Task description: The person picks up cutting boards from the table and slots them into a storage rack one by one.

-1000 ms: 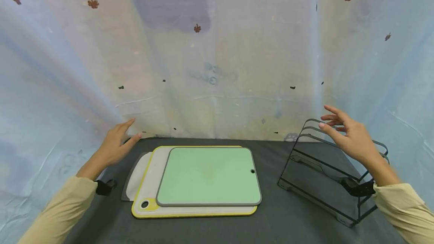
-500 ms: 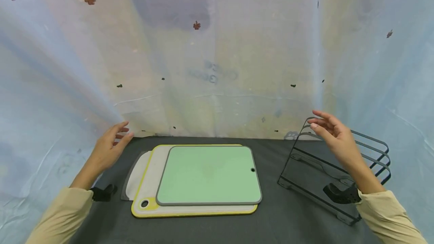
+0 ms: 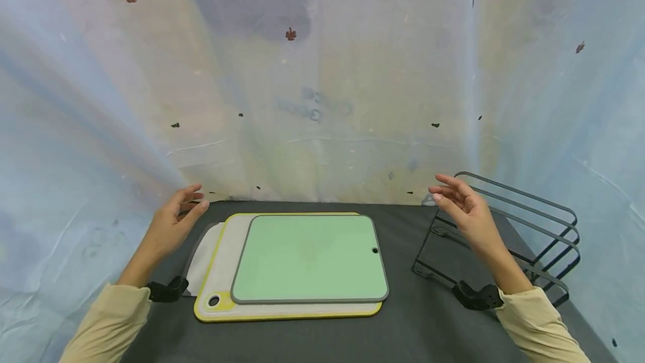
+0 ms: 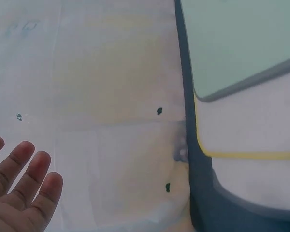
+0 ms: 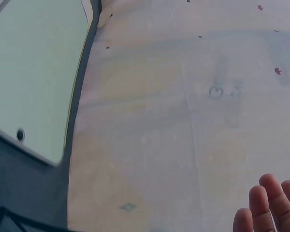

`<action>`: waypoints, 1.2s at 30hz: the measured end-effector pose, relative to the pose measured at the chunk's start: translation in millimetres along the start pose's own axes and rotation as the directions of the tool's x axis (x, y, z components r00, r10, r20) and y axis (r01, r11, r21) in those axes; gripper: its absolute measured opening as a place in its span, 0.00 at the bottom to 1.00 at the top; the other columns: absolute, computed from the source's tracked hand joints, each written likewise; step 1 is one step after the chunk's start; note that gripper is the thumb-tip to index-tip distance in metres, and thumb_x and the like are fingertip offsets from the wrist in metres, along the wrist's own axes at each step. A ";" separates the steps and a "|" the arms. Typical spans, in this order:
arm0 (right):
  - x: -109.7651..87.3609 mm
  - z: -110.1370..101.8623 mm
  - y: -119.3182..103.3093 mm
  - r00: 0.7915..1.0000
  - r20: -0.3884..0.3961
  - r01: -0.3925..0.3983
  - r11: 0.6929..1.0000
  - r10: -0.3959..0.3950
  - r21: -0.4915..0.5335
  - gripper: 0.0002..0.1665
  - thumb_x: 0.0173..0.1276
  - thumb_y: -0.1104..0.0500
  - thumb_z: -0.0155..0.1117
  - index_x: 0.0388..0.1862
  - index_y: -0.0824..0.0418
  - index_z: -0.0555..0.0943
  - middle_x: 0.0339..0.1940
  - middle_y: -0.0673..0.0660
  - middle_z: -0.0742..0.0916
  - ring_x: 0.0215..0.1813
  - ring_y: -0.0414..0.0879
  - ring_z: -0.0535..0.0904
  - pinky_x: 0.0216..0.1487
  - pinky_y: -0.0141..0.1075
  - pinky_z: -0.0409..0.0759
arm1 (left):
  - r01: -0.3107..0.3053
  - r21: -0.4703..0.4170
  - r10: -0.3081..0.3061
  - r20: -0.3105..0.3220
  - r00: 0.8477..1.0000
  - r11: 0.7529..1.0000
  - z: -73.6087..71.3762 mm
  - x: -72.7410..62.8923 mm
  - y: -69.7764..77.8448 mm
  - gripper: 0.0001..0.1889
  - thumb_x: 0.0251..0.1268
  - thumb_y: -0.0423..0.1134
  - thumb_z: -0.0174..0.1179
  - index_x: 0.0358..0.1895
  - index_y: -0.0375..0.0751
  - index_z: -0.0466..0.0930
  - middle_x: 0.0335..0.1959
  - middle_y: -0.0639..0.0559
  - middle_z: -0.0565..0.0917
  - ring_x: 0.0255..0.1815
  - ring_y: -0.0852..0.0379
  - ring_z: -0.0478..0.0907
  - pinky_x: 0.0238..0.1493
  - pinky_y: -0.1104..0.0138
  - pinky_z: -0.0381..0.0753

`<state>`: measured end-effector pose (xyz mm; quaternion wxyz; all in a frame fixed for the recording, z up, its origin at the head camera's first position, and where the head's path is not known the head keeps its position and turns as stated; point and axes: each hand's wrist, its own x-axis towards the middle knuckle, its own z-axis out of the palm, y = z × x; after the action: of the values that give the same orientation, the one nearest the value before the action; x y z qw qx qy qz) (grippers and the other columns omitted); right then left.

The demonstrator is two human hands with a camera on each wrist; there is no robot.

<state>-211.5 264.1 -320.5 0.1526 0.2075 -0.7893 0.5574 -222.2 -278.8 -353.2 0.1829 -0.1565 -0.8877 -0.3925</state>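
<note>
A stack of cutting boards lies flat on the dark table. On top is a green cutting board with a grey edge and a small hole near its right side. Beneath it shows a white cutting board with a yellow rim, and under that the rounded end of another white board with a grey edge. My left hand hovers left of the stack, fingers relaxed and holding nothing. Between the stack and the black wire rack, my right hand is raised with loosely bent fingers, overlapping the rack's left side in the head view.
The rack, with several parallel bars, stands at the right of the table. A pale patterned curtain hangs behind the table's back edge and along both sides. Black wrist cameras sit below the hands.
My right hand has moved left, from over the rack toward the boards. My left hand has drawn back slightly, then returned toward the stack. Boards and rack have stayed in place.
</note>
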 end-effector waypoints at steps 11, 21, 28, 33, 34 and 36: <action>-3.9 26.8 13.5 0.998 0.008 -0.059 0.997 0.059 0.041 0.26 0.77 0.60 0.53 0.71 0.61 0.65 0.58 0.65 0.76 0.55 0.42 0.75 0.52 0.27 0.73 | 0.037 -0.055 -0.037 0.002 0.999 0.998 6.2 -1.7 -4.7 0.27 0.76 0.42 0.50 0.73 0.36 0.59 0.59 0.35 0.73 0.53 0.38 0.72 0.43 0.65 0.74; -9.0 46.0 27.2 0.993 0.033 -0.114 0.991 0.112 0.068 0.26 0.75 0.61 0.56 0.69 0.65 0.66 0.58 0.68 0.76 0.53 0.40 0.76 0.52 0.28 0.74 | 0.108 -0.109 -0.098 0.090 0.991 0.988 19.6 -7.3 -17.2 0.28 0.76 0.43 0.52 0.72 0.36 0.59 0.56 0.37 0.75 0.44 0.62 0.76 0.40 0.70 0.76; -12.6 55.5 38.5 0.979 0.047 -0.200 0.978 0.197 0.060 0.28 0.75 0.56 0.57 0.70 0.63 0.66 0.59 0.67 0.76 0.53 0.40 0.76 0.52 0.30 0.75 | 0.163 -0.126 -0.146 0.133 0.980 0.979 27.8 -11.4 -25.0 0.28 0.75 0.44 0.53 0.71 0.33 0.59 0.56 0.36 0.75 0.42 0.62 0.76 0.37 0.65 0.77; -15.9 61.4 46.8 0.967 0.060 -0.251 0.966 0.248 0.052 0.28 0.75 0.54 0.58 0.69 0.63 0.66 0.59 0.67 0.76 0.53 0.41 0.76 0.52 0.36 0.75 | 0.198 -0.077 -0.186 0.145 0.972 0.977 35.2 -14.7 -28.2 0.30 0.74 0.46 0.55 0.70 0.32 0.60 0.56 0.34 0.75 0.47 0.48 0.77 0.39 0.61 0.77; -16.6 62.6 48.4 0.964 0.061 -0.260 0.964 0.257 0.053 0.28 0.75 0.54 0.58 0.68 0.63 0.67 0.59 0.67 0.77 0.53 0.41 0.76 0.52 0.38 0.75 | 0.205 -0.074 -0.192 0.148 0.970 0.976 36.5 -15.6 -28.5 0.30 0.74 0.46 0.55 0.70 0.32 0.60 0.57 0.34 0.75 0.48 0.45 0.77 0.40 0.60 0.77; -18.4 64.8 51.7 0.961 0.063 -0.273 0.961 0.270 0.053 0.28 0.75 0.53 0.58 0.68 0.63 0.67 0.58 0.65 0.77 0.53 0.41 0.76 0.53 0.39 0.75 | 0.213 -0.070 -0.201 0.155 0.967 0.974 39.8 -17.6 -30.2 0.30 0.73 0.47 0.55 0.70 0.31 0.61 0.57 0.32 0.75 0.49 0.41 0.77 0.40 0.58 0.77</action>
<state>-221.9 221.0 -392.9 0.0466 0.1170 -0.7969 0.5909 -227.4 -270.5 -405.3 0.0683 -0.0990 -0.8926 -0.4346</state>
